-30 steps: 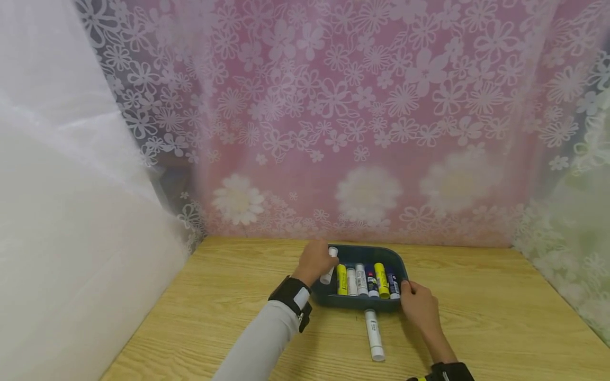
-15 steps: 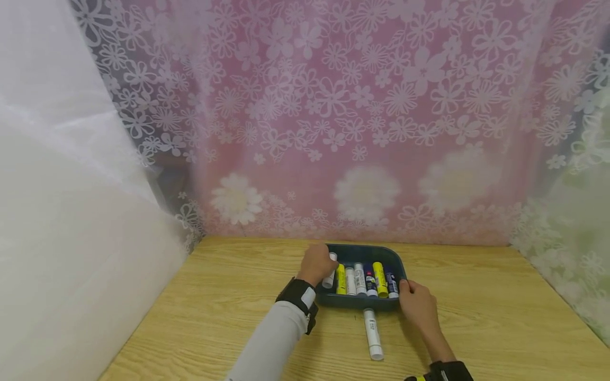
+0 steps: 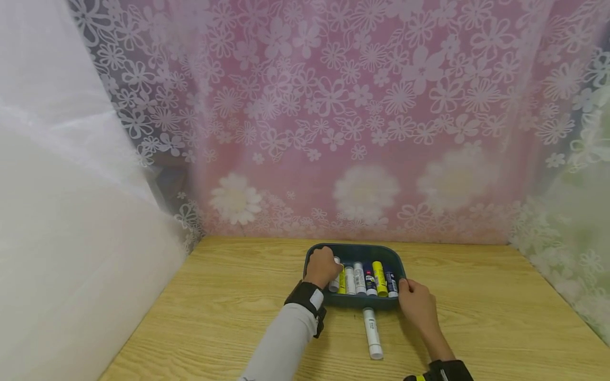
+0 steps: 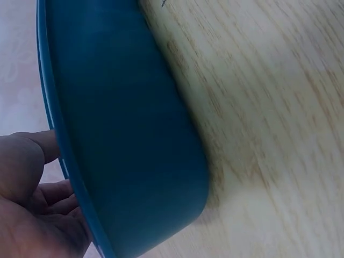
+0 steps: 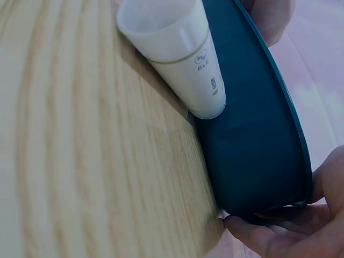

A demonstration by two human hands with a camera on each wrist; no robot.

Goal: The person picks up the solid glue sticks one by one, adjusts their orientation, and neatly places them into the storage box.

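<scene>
A dark teal tray (image 3: pixel 362 302) holds several glue sticks side by side: yellow, white and dark blue ones. My left hand (image 3: pixel 322 266) reaches over the tray's left end and pinches a white glue stick (image 3: pixel 334 284), close beside a yellow glue stick (image 3: pixel 342 283). In the left wrist view, the tray wall hides the fingertips of my left hand (image 4: pixel 40 199). With thumb and fingers, my right hand (image 3: pixel 419 302) grips the tray's right front corner; the right wrist view shows the fingers (image 5: pixel 252 234) under its edge.
Another white glue stick (image 3: pixel 373 334) lies on the wooden table (image 3: pixel 486 312) just in front of the tray. A floral curtain (image 3: pixel 362 132) hangs behind the table, and pale sheeting (image 3: pixel 86 238) stands to the left.
My left hand has moved right with the white glue stick and lowered it next to the yellow one, partly covering that one. The right hand keeps its grip on the tray.
</scene>
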